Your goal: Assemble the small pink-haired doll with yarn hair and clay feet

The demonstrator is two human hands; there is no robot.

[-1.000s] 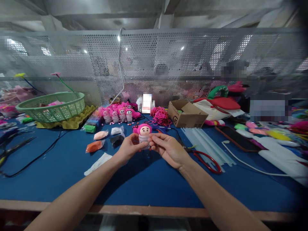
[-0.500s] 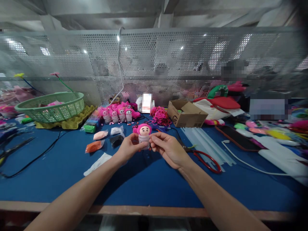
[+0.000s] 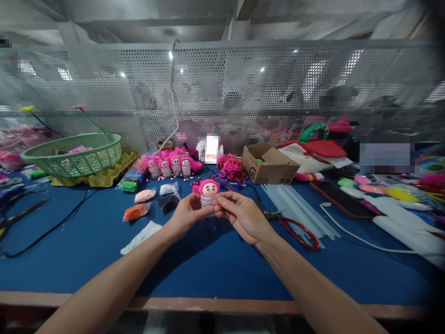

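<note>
A small doll (image 3: 207, 191) with a pink-haired head and a pale clear body is held upright above the blue table (image 3: 215, 260). My left hand (image 3: 187, 214) is closed round the doll's body from the left. My right hand (image 3: 241, 215) pinches the body from the right with thumb and forefinger. Both hands meet at the doll, in the middle of the table. A row of several similar pink dolls (image 3: 170, 166) stands behind.
A green basket (image 3: 74, 155) sits at the back left on a yellow tray. Small clay packets (image 3: 137, 211) lie left of my hands. Red-handled scissors (image 3: 299, 232), clear glue sticks (image 3: 299, 211) and a cardboard box (image 3: 269, 165) lie right. A perforated metal screen closes the back.
My right hand's fingers have shifted slightly on the doll's body. The doll and my left hand stay almost where they were.
</note>
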